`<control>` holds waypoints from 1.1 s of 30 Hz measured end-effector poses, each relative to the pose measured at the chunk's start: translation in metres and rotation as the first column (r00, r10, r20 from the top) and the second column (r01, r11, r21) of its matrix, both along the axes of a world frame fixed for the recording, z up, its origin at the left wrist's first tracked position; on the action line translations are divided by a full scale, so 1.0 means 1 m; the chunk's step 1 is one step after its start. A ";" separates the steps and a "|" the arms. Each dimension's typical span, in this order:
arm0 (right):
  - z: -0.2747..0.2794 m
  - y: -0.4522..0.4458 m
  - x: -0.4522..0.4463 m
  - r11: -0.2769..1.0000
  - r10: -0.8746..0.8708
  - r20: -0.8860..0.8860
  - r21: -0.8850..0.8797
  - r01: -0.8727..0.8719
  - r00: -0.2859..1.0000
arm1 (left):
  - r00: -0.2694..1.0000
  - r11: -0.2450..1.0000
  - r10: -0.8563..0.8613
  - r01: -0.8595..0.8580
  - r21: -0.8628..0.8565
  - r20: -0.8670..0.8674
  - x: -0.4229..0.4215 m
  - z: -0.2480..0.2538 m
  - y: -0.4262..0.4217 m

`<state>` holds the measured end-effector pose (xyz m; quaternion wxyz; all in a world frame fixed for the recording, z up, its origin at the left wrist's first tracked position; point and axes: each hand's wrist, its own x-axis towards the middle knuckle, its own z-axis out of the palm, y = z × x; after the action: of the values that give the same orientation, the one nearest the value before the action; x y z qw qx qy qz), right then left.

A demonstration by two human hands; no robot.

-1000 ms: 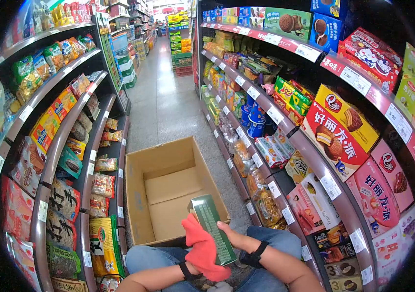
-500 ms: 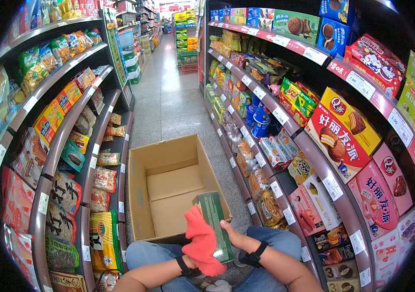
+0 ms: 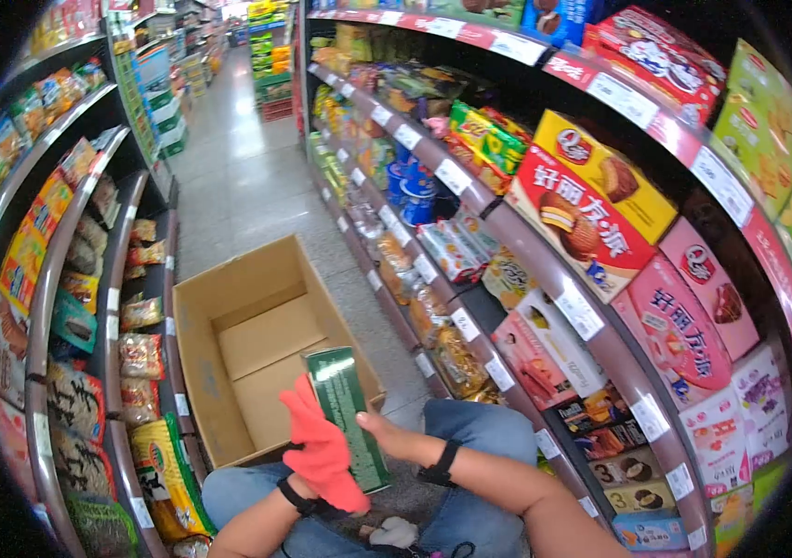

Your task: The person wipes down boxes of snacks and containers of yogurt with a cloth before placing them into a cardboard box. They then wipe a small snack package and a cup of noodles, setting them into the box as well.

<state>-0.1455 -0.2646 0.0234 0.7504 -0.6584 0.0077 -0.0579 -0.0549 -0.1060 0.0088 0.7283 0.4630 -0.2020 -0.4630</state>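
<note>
A dark green box [image 3: 355, 423] with small print on its face stands tilted over my lap. My right hand [image 3: 398, 441] grips its right side, thumb on the face and the other fingers hidden. A coral-red cloth [image 3: 322, 446] lies against the box's left side. My left hand [image 3: 310, 491] holds the cloth, which covers nearly all of its fingers. Past the green box is an open cardboard box [image 3: 203, 381] on the floor, and nothing shows inside it.
Shelves of packaged snacks line both sides of the narrow aisle [image 3: 219, 177]. At the right, a red-and-yellow pie carton [image 3: 587, 209] sits on a shelf. A whitish object [image 3: 394, 533] lies between my legs. Stacked goods [image 3: 270, 60] stand farther down the aisle.
The view has turned to the right, so the cardboard box and shelves appear farther left. The green box and cloth stay in my hands, and the box's top end now shows less.
</note>
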 end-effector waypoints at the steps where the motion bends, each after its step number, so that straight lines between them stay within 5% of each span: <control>1: 0.001 -0.001 0.005 0.997 -0.036 0.059 -0.066 0.039 0.998 | 1.000 1.000 0.012 -0.012 -0.021 -0.004 0.005 0.001 -0.003; 9: 0.019 0.034 -0.020 0.996 0.023 -0.034 -0.089 -0.026 0.999 | 0.970 0.948 -0.204 0.162 -0.276 -0.133 0.032 0.008 -0.001; 11: 0.013 0.039 -0.018 0.999 0.020 -0.048 -0.032 -0.021 0.999 | 0.983 0.997 -0.058 0.048 -0.062 -0.176 0.043 -0.022 0.006; 12: 0.012 0.039 -0.017 0.999 -0.048 -0.006 -0.018 0.048 0.999 | 0.980 0.990 -0.120 0.106 -0.094 -0.158 0.049 -0.049 0.003; 15: -0.025 0.029 -0.014 0.982 -0.139 -0.024 0.125 0.141 0.990 | 0.984 0.988 -0.153 0.152 0.015 0.096 0.010 0.014 -0.002; 17: 0.008 0.014 -0.010 0.937 -0.205 -0.069 0.273 0.216 0.976 | 0.929 0.970 -0.240 0.240 0.034 0.282 -0.006 0.030 -0.005; 20: 0.017 -0.017 0.004 0.894 -0.447 -0.008 0.032 0.447 0.894 | 0.683 0.968 -0.218 0.240 0.068 0.697 -0.026 0.051 -0.013; 22: 0.057 -0.025 0.001 0.877 -0.468 -0.092 0.079 0.475 0.879 | 0.493 0.983 -0.121 0.180 0.035 0.862 -0.035 0.061 -0.016; 24: 0.035 -0.037 0.003 0.899 -0.413 -0.025 0.148 0.412 0.910 | 0.389 0.994 -0.062 0.110 0.020 0.919 -0.041 0.063 -0.021; 27: 0.037 -0.032 0.003 0.874 -0.403 -0.059 0.272 0.403 0.913 | 0.402 0.983 -0.155 -0.032 0.183 0.902 -0.035 0.045 -0.027; 29: 0.037 -0.026 0.003 0.863 -0.410 -0.100 0.279 0.421 0.906 | 0.670 0.995 -0.089 0.035 0.089 0.737 -0.031 0.035 -0.028; 33: 0.004 -0.011 0.007 0.786 -0.455 0.041 -0.451 0.423 0.890 | 0.964 0.987 0.029 0.014 -0.160 0.263 -0.016 0.027 -0.021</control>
<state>-0.1385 -0.2759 0.0272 0.5435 -0.7947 0.1729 -0.2077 -0.0704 -0.1269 0.0358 0.7314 0.4614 -0.3320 -0.3766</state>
